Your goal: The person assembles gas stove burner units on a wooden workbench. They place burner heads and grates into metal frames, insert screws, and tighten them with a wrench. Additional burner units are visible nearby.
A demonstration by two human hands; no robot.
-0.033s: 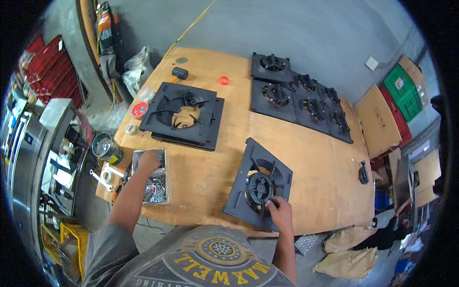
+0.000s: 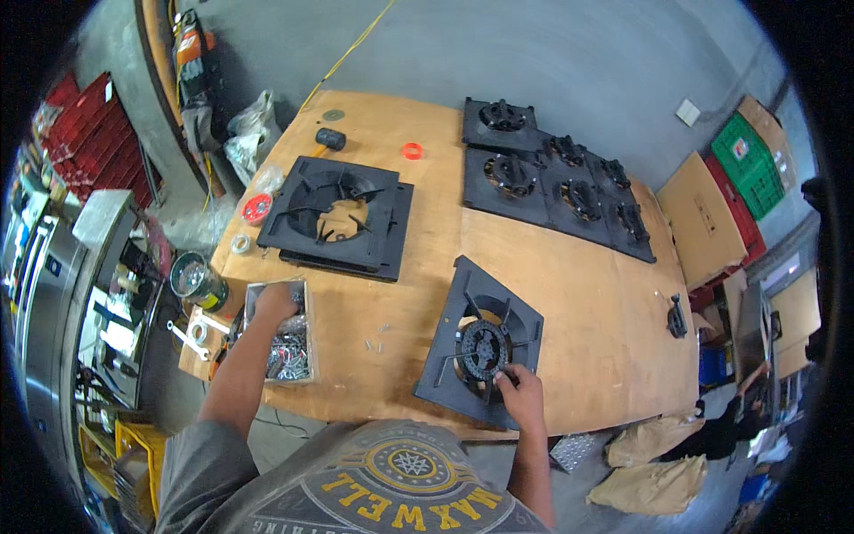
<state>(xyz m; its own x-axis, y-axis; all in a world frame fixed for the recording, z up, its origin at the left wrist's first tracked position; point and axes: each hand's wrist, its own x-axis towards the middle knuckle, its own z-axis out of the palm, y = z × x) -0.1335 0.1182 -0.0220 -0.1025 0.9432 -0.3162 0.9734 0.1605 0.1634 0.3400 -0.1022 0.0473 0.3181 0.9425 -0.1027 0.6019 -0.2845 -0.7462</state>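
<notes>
My left hand [image 2: 277,303] reaches down into an open box [image 2: 313,356] of small screws and bolts [image 2: 289,358]; its fingertips are hidden among the contents. Close to my body, a black square stove grate [image 2: 452,307] with raised prongs lies at an angle on the table. A round toothed burner ring [image 2: 470,343] sits at its centre. My right hand [image 2: 525,398] has thumb and fingers closed at the grate's right side, just by the ring. Several loose screws [image 2: 372,345] lie between the box and the grate.
Stacked black grates [image 2: 387,231] lie at the far left, near a mallet [image 2: 330,139] and red tape [image 2: 412,151]. More grates with burners [image 2: 549,200] line the back right. A wrench [image 2: 189,340] and a glass jar [image 2: 197,280] are left of the box. A black metal part [image 2: 677,318] lies right.
</notes>
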